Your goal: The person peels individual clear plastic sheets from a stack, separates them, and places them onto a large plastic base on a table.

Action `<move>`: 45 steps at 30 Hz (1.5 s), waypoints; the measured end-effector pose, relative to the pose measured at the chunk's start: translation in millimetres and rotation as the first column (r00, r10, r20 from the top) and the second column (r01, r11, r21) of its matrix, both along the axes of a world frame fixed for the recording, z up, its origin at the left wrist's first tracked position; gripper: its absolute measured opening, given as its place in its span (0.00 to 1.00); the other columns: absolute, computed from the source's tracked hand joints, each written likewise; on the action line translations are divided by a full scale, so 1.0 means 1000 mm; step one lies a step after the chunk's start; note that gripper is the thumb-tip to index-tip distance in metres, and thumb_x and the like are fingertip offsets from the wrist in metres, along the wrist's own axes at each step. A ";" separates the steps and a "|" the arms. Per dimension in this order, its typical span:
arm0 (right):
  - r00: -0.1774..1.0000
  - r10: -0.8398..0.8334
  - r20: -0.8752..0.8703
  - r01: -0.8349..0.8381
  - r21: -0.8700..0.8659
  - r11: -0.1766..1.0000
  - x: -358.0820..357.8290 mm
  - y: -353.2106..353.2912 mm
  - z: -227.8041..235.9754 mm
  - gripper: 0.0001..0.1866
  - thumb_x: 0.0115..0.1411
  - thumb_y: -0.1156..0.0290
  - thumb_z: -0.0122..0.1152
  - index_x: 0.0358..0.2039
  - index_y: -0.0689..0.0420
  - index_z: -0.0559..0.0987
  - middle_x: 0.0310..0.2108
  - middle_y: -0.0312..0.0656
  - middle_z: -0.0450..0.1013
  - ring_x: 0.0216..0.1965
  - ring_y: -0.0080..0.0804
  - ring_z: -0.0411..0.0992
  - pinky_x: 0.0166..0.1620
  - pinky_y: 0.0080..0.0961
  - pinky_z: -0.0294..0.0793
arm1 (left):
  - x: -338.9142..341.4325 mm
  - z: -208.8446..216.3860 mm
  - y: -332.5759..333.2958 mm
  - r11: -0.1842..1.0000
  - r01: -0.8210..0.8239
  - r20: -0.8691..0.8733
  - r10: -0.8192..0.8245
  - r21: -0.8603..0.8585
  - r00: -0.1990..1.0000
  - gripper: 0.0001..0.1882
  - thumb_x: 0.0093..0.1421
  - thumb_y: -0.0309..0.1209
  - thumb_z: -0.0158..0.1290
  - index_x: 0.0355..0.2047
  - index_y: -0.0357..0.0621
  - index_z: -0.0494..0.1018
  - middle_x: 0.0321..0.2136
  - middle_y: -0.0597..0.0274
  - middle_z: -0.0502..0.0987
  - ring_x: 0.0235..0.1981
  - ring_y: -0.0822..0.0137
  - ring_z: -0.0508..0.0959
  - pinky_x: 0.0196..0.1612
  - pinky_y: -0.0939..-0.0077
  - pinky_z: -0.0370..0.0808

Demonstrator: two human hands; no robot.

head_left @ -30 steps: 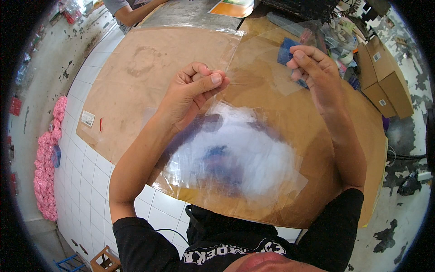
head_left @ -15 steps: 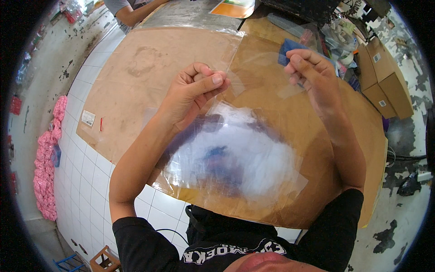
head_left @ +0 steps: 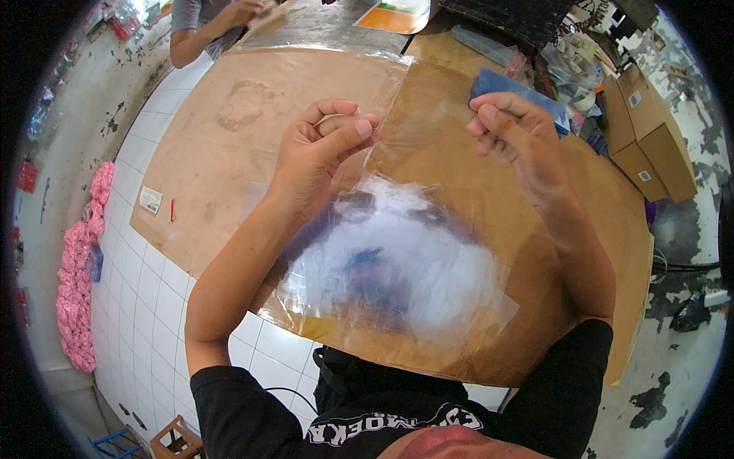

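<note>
Both bare hands are up over the work table's brown, sheet-covered top (head_left: 535, 298), well apart from each other. The left hand (head_left: 325, 149) has its thumb drawn in against bent fingers near the middle of the table — I can't tell from here whether a thin clear film is caught in that pinch. The right hand (head_left: 524, 145) is curled in much the same way, thumb to forefinger, and again I cannot make out what, if anything, it grips. Below and between them, the glossy pile of clear plastic sheets (head_left: 451, 283) lies on the table close to the person's body, white with glare and bluish in places. Just past the right hand sits a flat blue packet (head_left: 497, 83); farther right stands an open brown cardboard box (head_left: 650, 141). Across the table, a co-worker's hand (head_left: 241, 13) shows at the far left edge.
</note>
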State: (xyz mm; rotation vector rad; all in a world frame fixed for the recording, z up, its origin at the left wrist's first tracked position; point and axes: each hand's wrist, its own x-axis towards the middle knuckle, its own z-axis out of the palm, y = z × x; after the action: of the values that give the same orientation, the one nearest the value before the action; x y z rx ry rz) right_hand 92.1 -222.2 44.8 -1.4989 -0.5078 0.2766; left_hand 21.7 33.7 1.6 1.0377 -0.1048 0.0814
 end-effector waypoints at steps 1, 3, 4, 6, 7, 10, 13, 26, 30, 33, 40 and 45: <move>1.000 -0.014 0.020 0.014 0.005 1.000 0.001 0.000 0.000 0.13 0.59 0.65 0.58 0.39 0.62 0.76 0.29 0.38 0.75 0.26 0.19 0.70 0.31 0.16 0.71 | 0.000 -0.001 0.001 0.999 -0.021 0.016 0.021 0.034 1.000 0.13 0.55 0.23 0.55 0.41 0.44 0.69 0.37 0.55 0.78 0.38 0.64 0.78 0.46 0.71 0.75; 0.997 -0.041 0.059 0.040 0.016 0.999 0.005 -0.001 0.000 0.13 0.59 0.66 0.58 0.39 0.62 0.76 0.29 0.39 0.75 0.26 0.20 0.70 0.31 0.16 0.71 | 0.001 0.000 0.002 0.997 -0.026 0.036 0.023 0.073 0.999 0.14 0.55 0.24 0.55 0.42 0.42 0.68 0.37 0.55 0.78 0.38 0.64 0.78 0.46 0.71 0.75; 0.997 -0.064 0.052 0.064 -0.001 0.998 0.007 -0.002 0.000 0.12 0.59 0.67 0.57 0.40 0.62 0.75 0.29 0.38 0.75 0.26 0.19 0.70 0.31 0.16 0.71 | 0.001 0.000 0.003 0.995 -0.029 0.046 0.025 0.093 0.999 0.15 0.55 0.24 0.56 0.43 0.42 0.68 0.36 0.55 0.78 0.38 0.64 0.78 0.46 0.71 0.75; 0.993 -0.108 0.041 0.109 -0.036 0.993 0.010 -0.006 0.004 0.12 0.60 0.69 0.55 0.41 0.62 0.74 0.30 0.37 0.74 0.26 0.18 0.70 0.31 0.15 0.70 | 0.001 0.002 0.004 0.990 -0.025 0.045 0.019 0.138 0.999 0.16 0.55 0.24 0.56 0.44 0.40 0.67 0.36 0.54 0.78 0.38 0.63 0.78 0.46 0.70 0.74; 0.992 -0.114 0.049 0.115 -0.023 0.993 0.012 -0.007 0.004 0.12 0.60 0.68 0.56 0.40 0.62 0.74 0.30 0.38 0.74 0.26 0.19 0.70 0.31 0.16 0.71 | 0.001 0.003 0.004 0.987 -0.023 0.045 0.016 0.160 0.999 0.17 0.55 0.24 0.56 0.45 0.39 0.66 0.36 0.54 0.78 0.38 0.63 0.78 0.46 0.69 0.74; 0.988 -0.131 0.078 0.132 -0.002 0.991 0.014 -0.006 -0.001 0.12 0.59 0.67 0.57 0.38 0.62 0.75 0.29 0.39 0.75 0.26 0.21 0.71 0.31 0.17 0.71 | 0.000 0.009 0.000 0.980 -0.029 0.054 0.019 0.195 0.998 0.19 0.55 0.24 0.56 0.47 0.37 0.65 0.36 0.52 0.77 0.38 0.64 0.78 0.44 0.71 0.75; 0.984 -0.141 0.107 0.143 -0.008 0.990 0.005 0.004 -0.004 0.11 0.60 0.67 0.56 0.38 0.62 0.75 0.28 0.38 0.75 0.25 0.21 0.70 0.30 0.17 0.71 | -0.002 0.014 -0.003 0.920 -0.123 0.090 0.097 0.373 0.991 0.20 0.55 0.26 0.57 0.47 0.37 0.65 0.34 0.53 0.78 0.35 0.65 0.79 0.40 0.73 0.77; 0.997 0.022 -0.073 -0.041 -0.273 0.961 0.031 0.096 -0.019 0.12 0.59 0.61 0.57 0.32 0.58 0.76 0.25 0.33 0.71 0.23 0.17 0.68 0.26 0.16 0.69 | -0.015 0.011 0.091 0.777 -0.220 -0.051 0.308 0.589 0.950 0.11 0.59 0.36 0.55 0.33 0.39 0.74 0.25 0.64 0.76 0.24 0.76 0.75 0.29 0.81 0.76; 0.984 0.102 -0.143 -0.140 -0.286 0.948 0.038 0.158 -0.022 0.12 0.58 0.60 0.58 0.30 0.57 0.76 0.24 0.33 0.71 0.22 0.20 0.67 0.25 0.17 0.69 | -0.017 0.000 0.142 0.708 -0.333 -0.104 0.496 0.622 0.862 0.11 0.57 0.39 0.56 0.30 0.43 0.75 0.23 0.69 0.74 0.21 0.79 0.71 0.27 0.84 0.72; 0.948 0.116 -0.297 -0.197 -0.257 0.946 0.042 0.201 -0.021 0.11 0.56 0.63 0.58 0.27 0.58 0.74 0.23 0.35 0.69 0.21 0.23 0.67 0.24 0.17 0.69 | -0.015 0.000 0.177 0.703 -0.342 -0.166 0.546 0.623 0.821 0.12 0.56 0.38 0.58 0.28 0.41 0.75 0.22 0.68 0.74 0.20 0.77 0.72 0.26 0.84 0.72; 0.923 0.052 -0.381 -0.188 -0.331 0.925 0.070 0.250 -0.040 0.09 0.49 0.67 0.60 0.24 0.59 0.73 0.22 0.38 0.68 0.20 0.25 0.68 0.23 0.19 0.72 | 0.007 -0.015 0.233 0.782 -0.179 -0.294 0.421 0.597 0.858 0.12 0.55 0.38 0.59 0.26 0.43 0.75 0.20 0.71 0.71 0.18 0.79 0.70 0.22 0.86 0.69; 0.930 -0.010 -0.368 -0.102 -0.283 0.954 0.081 0.265 -0.052 0.09 0.49 0.68 0.60 0.23 0.60 0.72 0.21 0.38 0.68 0.21 0.26 0.69 0.23 0.20 0.72 | 0.027 -0.024 0.246 0.799 -0.249 -0.279 0.455 0.548 0.846 0.12 0.55 0.39 0.60 0.27 0.42 0.74 0.19 0.71 0.71 0.17 0.80 0.69 0.21 0.87 0.70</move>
State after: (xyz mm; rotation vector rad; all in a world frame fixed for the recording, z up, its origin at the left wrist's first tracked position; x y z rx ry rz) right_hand 173.0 42.5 -7.6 -1.6780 -0.2048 0.6822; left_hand 48.7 279.5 -22.7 1.5644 0.4787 0.1963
